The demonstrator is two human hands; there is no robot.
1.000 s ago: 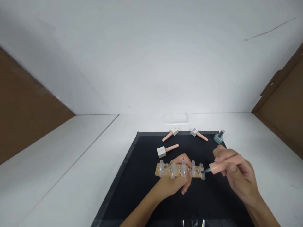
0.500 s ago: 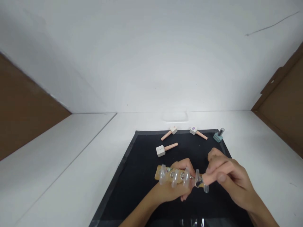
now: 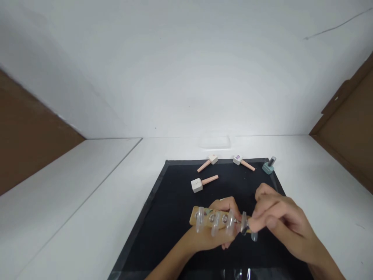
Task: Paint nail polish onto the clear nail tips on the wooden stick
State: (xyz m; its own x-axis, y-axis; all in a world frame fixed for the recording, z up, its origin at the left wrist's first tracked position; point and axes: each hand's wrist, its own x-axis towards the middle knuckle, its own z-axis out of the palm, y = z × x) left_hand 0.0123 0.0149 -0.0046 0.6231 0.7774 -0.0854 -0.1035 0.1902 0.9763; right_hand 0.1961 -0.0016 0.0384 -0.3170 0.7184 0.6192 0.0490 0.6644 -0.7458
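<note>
While the tan strip (image 3: 220,218) of clear nail tips (image 3: 199,220) is held above the black mat (image 3: 171,210), the left hand (image 3: 212,237) keeps its fingers curled closed around it — and the right hand (image 3: 288,221) has its fingers pinched on a pink brush handle (image 3: 258,224), bristles by the second tip from the right. Beyond lie three white bottles (image 3: 197,185); a teal bottle (image 3: 267,168) sits at the mat's far right corner — white tabletop (image 3: 116,194) surrounds it.

Fingers of the right hand (image 3: 287,221) obscure much of a peach handle (image 3: 255,224) whose dark brush end (image 3: 244,230) blurs among clear tips (image 3: 230,222), a tan strip (image 3: 205,218) hides part of the left hand (image 3: 208,238), the lower edge crops both forearms (image 3: 171,262) and the black mat (image 3: 163,229), and white bottles (image 3: 197,186) bear print (image 3: 237,157) too small to read.
</note>
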